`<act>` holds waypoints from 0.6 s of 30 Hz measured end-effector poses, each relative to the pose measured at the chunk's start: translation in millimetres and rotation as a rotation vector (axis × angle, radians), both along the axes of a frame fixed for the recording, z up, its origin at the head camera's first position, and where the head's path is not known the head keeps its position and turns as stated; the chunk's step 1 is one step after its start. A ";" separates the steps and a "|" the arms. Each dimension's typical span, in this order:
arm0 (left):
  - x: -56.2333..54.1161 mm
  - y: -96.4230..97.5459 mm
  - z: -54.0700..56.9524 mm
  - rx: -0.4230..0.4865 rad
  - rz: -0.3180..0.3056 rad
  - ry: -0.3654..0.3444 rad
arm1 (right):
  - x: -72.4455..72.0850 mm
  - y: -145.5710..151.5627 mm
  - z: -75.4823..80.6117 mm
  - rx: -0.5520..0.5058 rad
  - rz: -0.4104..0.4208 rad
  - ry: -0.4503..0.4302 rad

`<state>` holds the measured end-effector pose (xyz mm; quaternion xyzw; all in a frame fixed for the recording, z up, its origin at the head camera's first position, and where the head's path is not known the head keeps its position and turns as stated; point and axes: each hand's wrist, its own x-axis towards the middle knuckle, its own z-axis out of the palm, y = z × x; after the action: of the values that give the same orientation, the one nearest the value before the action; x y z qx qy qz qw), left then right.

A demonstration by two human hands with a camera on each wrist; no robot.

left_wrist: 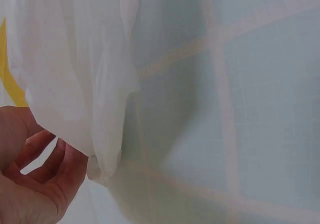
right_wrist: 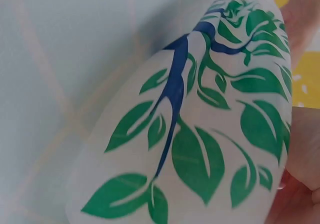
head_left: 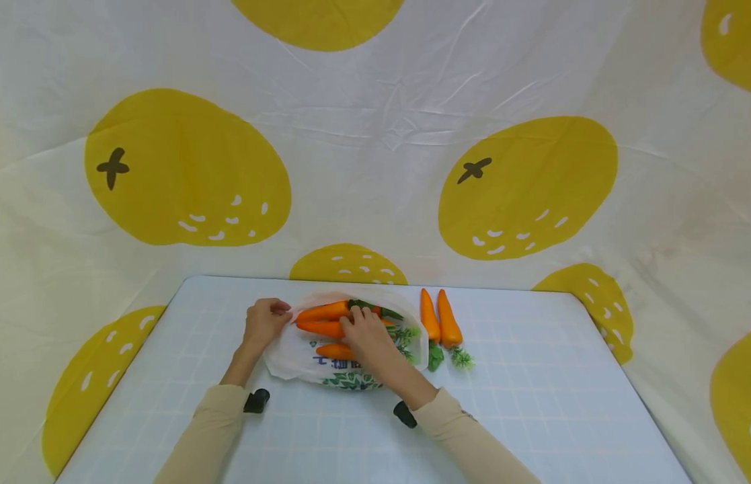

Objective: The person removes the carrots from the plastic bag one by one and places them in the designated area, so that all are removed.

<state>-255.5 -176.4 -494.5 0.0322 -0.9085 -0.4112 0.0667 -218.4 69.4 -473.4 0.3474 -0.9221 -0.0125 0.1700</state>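
A white plastic bag printed with green leaves lies on the table with several orange carrots inside it. At the bag's left corner my left hand pinches the thin plastic; the left wrist view shows the bag hanging in folds from the fingers of that hand. My right hand reaches over the carrots and grips the middle carrot with bent fingers, its fingertips partly hidden. Above and below it lie an upper carrot and a lower carrot. In the right wrist view the leaf-printed bag hides most of the right hand.
Two carrots with green tops, a left one and a right one, lie side by side right of the bag. The table has a pale checked cover. A curtain with yellow fruit prints hangs behind it.
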 end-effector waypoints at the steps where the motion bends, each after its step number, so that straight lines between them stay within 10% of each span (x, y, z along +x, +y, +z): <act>1: -0.2 -0.6 -0.4 0.002 0.000 -0.001 | 0.0 2.0 0.9 -0.019 0.005 -0.011; 18: 0.8 -0.3 0.2 0.022 -0.001 -0.056 | -3.1 34.0 24.0 -0.593 0.058 -0.314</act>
<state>-254.7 -176.7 -494.3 0.0437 -0.9056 -0.4199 0.0407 -221.5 103.4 -449.4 0.3065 -0.8903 0.3148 0.1197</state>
